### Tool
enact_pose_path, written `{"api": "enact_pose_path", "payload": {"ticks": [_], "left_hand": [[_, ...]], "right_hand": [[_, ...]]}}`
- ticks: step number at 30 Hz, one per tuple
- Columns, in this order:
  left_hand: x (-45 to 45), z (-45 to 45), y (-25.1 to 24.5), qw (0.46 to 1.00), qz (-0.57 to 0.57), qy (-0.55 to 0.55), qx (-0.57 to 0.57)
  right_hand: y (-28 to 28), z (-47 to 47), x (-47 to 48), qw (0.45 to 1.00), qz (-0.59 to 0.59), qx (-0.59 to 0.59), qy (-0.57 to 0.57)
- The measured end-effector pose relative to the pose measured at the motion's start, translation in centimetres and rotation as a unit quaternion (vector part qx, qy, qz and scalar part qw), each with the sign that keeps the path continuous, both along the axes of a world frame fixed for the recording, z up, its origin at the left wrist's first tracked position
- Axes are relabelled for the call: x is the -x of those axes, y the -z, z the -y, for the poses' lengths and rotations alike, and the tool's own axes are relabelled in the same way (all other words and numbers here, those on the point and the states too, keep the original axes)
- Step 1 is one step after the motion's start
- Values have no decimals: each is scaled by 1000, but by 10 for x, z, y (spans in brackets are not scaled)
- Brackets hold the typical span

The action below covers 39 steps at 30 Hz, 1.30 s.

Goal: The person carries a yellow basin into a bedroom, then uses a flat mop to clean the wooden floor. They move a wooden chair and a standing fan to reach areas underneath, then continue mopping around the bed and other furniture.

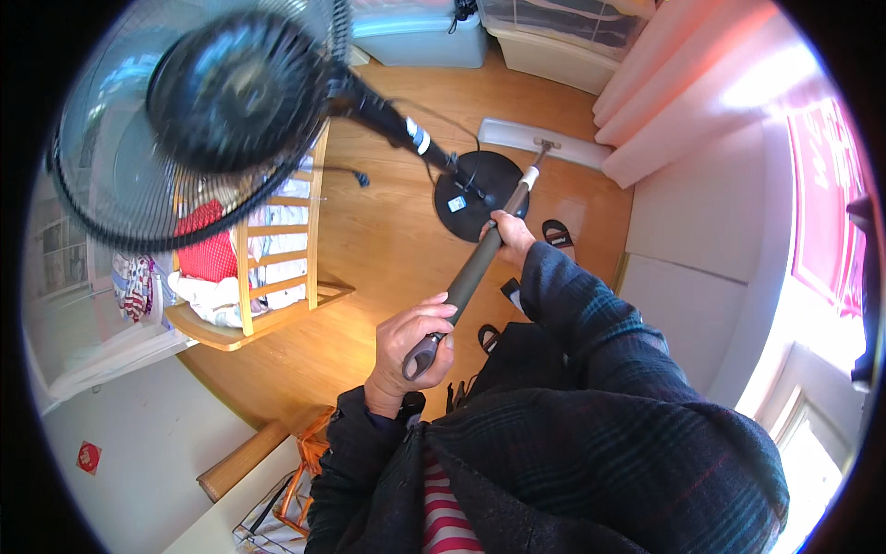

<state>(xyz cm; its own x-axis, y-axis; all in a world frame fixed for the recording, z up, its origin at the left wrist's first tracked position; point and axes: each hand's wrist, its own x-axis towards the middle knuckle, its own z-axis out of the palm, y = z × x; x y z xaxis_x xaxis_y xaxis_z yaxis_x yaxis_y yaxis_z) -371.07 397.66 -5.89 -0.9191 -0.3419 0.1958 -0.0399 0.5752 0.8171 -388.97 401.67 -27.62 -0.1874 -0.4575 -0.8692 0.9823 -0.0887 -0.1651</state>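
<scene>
A flat mop runs slantwise across the view, its grey-brown handle leading down to a long white mop head on the wood floor. My left hand grips the handle's upper end, beside a dark hanging loop. Farther down the pole, my right hand is wrapped around it. The mop head lies flat beyond the round black base of a pedestal fan, one end touching or close to the pink curtain. Part of the pole passes over the fan base.
The fan's caged head looms at upper left; its cord and plug trail nearby. A slatted wooden chair holds a red dotted cushion and cloths. Plastic storage bins line the back. Dark slippers are near my feet.
</scene>
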Motion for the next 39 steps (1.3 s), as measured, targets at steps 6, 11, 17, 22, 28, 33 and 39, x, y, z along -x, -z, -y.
{"api": "enact_pose_path", "payload": {"ticks": [6,11,17,22,28,33,39], "left_hand": [[-68,-21,-41,993,56,101,-3],[-80,-23,-77,978,86,186,27],[-57,-31,-94,990,-24,134,-22],[-31,-43,-75,981,-96,141,-96],[1,-67,-1,973,-126,114,-155],[9,-75,43,964,-142,122,-190],[-63,-72,48,962,-118,108,-220]], "right_hand": [[-7,-61,-93,998,19,34,55],[-35,-83,-134,982,74,95,146],[-80,-85,-117,953,196,117,200],[-85,-103,-79,962,111,96,231],[-40,-116,-17,969,45,71,234],[-4,-115,-6,993,-38,-63,89],[12,-118,-70,996,-12,-52,75]]}}
